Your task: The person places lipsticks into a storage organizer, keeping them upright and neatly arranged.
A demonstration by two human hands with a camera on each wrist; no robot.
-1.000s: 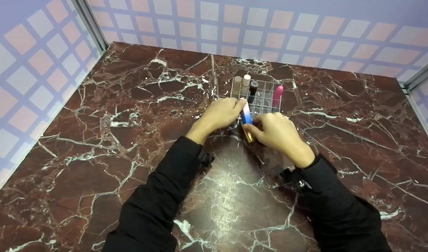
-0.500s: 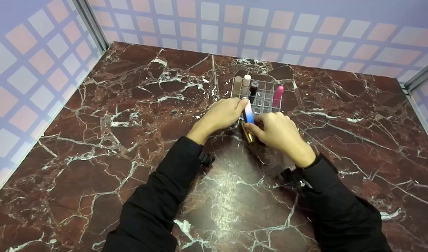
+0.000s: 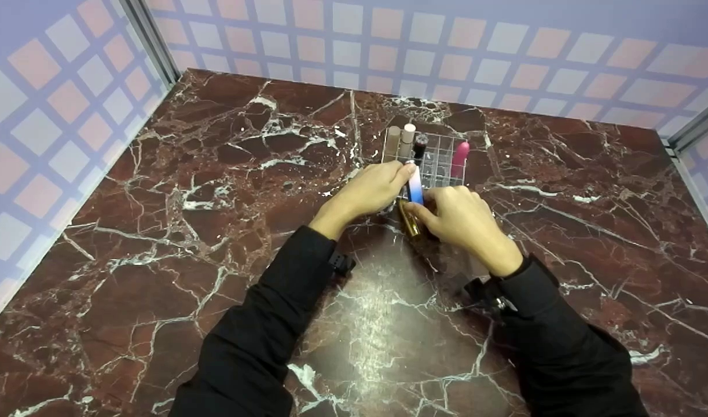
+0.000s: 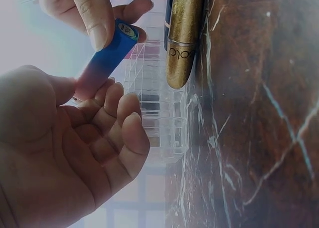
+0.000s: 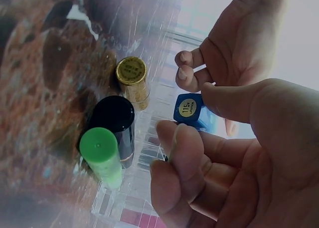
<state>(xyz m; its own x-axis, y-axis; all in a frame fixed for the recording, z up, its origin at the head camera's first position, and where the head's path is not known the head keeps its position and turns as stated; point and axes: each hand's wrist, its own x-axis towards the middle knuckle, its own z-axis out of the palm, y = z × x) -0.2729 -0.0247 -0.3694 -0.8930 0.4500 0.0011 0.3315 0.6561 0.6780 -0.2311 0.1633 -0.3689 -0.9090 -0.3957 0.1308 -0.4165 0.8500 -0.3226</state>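
A lipstick fading from pale pink to blue is held between both hands, over the near edge of a clear compartment organizer. My left hand pinches its pink end between thumb and fingers. Thumb and fingers of my right hand pinch the blue end, whose round label shows in the right wrist view. Below the hands, a gold lipstick tube stands beside the organizer. Near it in the right wrist view are a black-capped tube and a green-capped tube, both hidden from the head view.
The organizer's back row holds a brown tube, a white-topped tube and a black tube. A pink tube stands at its right side. Patterned panels border the marbled table.
The lipstick has shifted slightly right and swung more upright in the head view, with both hands still gripping it. More of the gold tube shows beneath. The arms have hardly moved.
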